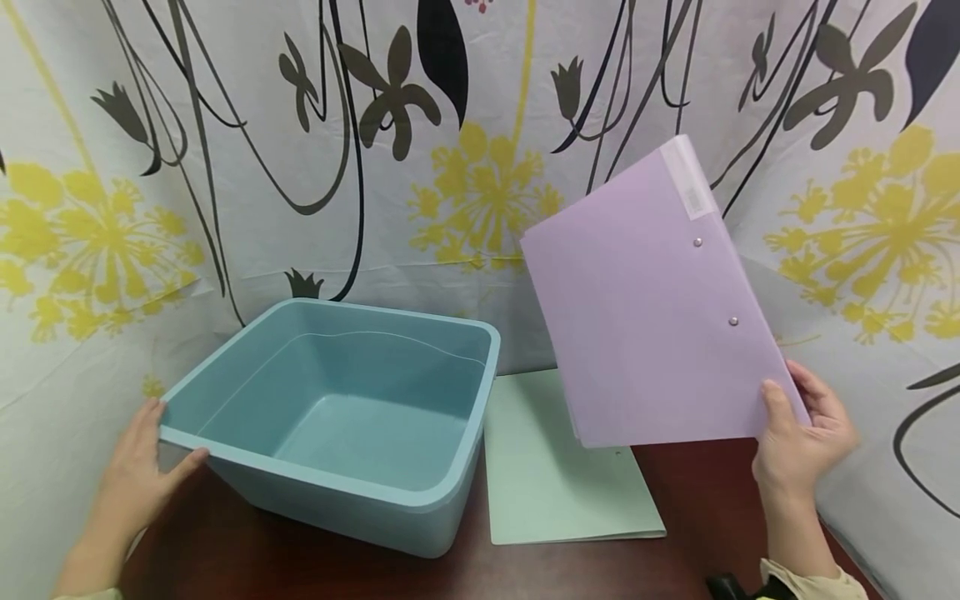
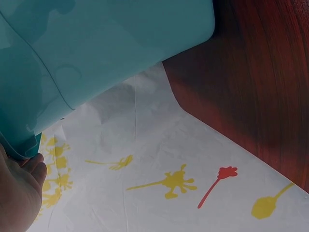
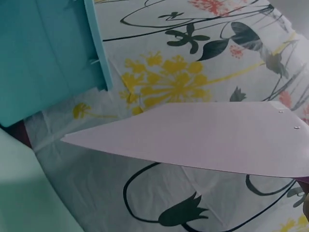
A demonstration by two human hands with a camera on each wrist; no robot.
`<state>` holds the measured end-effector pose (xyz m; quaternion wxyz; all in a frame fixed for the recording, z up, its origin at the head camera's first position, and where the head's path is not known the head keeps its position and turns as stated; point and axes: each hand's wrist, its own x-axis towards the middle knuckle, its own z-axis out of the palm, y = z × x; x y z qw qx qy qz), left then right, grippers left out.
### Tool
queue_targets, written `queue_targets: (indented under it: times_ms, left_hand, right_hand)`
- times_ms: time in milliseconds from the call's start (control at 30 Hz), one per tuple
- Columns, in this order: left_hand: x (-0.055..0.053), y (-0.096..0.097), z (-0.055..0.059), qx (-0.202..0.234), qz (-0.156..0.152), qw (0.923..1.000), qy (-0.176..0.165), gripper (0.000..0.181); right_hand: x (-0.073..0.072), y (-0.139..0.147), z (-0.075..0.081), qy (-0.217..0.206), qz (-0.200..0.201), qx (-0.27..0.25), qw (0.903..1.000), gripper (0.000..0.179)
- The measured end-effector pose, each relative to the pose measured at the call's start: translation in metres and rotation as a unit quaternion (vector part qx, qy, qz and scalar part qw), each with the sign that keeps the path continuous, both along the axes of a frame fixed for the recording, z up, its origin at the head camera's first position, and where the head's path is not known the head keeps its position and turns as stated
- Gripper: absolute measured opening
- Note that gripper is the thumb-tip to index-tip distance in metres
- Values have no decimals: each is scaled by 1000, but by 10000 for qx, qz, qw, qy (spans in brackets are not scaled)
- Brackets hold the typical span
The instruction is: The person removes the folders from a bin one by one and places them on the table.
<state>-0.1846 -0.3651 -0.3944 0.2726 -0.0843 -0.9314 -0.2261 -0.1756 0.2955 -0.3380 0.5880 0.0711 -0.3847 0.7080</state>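
My right hand [image 1: 802, 437] pinches a lilac ring binder [image 1: 652, 308] by its lower right corner, thumb in front, and holds it tilted in the air. A pale label and two rivets show along its spine edge. In the right wrist view the binder [image 3: 207, 140] appears nearly edge-on. At the left, my left hand [image 1: 135, 475] grips the near left corner of a blue-green plastic tub [image 1: 427, 497], fingers outside and thumb along the rim. Inside, the tub holds nothing visible. A pale green folder [image 1: 562, 492] lies flat on the table, partly behind the lilac binder.
The dark red-brown table [image 1: 337, 567] carries the tub and the green folder. A white cloth [image 1: 247, 233] with grey, black and yellow plant prints hangs behind and at both sides. A small black object [image 1: 726, 586] shows at the bottom edge near the right wrist.
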Motion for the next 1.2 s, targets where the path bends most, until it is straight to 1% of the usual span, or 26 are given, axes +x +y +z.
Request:
queue_targets:
  times_ms: [100, 133, 200, 300, 433, 533, 567, 700, 833, 1200]
  left_hand:
    - [-1, 0, 0, -5, -2, 10000, -1, 82]
    - [-1, 0, 1, -4, -9, 10000, -5, 81]
    - [-1, 1, 1, -5, -5, 10000, -34, 82]
    - [-1, 1, 0, 19, 3, 10000, -83, 82]
    - [-1, 1, -1, 36, 22, 9999, -112, 82]
    - [-1, 1, -1, 50, 19, 9999, -98, 81]
    - [-2, 1, -1, 57, 15, 9999, -88, 81]
    - [-3, 1, 0, 89, -28, 9999, -47, 81]
    - [-3, 0, 0, 84, -43, 10000, -16, 81]
    - [-3, -1, -2, 38, -85, 9999, 110, 81]
  right_hand:
    - [3, 4, -7, -172, -34, -35, 9998, 26]
    - [5, 5, -9, -284, -111, 11, 9995, 26]
    - [7, 8, -13, -425, -123, -65, 9990, 26]
    - [9, 13, -18, -763, -237, -31, 9968, 26]
    - [11, 22, -24, -1473, -419, 146, 9881, 27]
    - [13, 29, -29, -1915, -482, 281, 9799, 28]
    - [14, 31, -31, -2002, -484, 303, 9781, 28]
    - [17, 36, -38, -2312, -578, 383, 9704, 28]
    - [19, 40, -43, -2631, -683, 358, 9617, 29]
    - [18, 44, -54, -3107, -633, 247, 9481, 29]
